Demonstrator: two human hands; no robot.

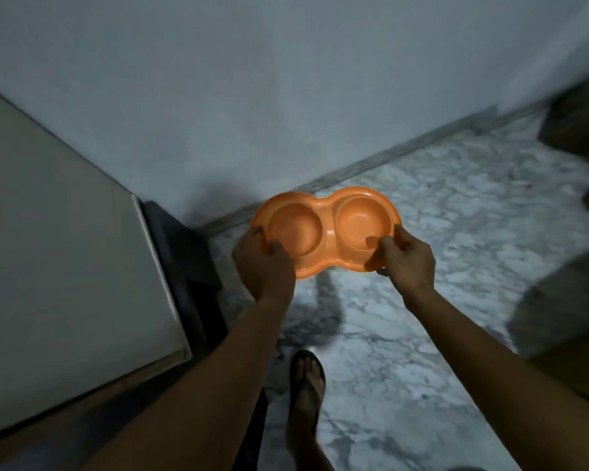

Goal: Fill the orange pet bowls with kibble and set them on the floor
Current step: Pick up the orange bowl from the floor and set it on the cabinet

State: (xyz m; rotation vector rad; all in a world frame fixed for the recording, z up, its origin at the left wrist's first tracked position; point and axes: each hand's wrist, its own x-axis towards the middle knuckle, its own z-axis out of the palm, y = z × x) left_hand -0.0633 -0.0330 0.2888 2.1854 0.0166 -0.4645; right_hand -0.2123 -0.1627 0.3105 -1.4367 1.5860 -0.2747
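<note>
The left hand (264, 263) and the right hand (407, 256) are closed on the two ends of the orange double bowl (325, 229), which is held above the marble floor (439, 205) near the wall (252, 79). Both cups are seen empty; filling and setting down are judged as not yet done.

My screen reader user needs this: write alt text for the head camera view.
Two bare hands, left hand and right hand, hold an empty orange double pet bowl by its ends above a white marble floor. A sandalled foot shows below, a pale wall behind.
</note>
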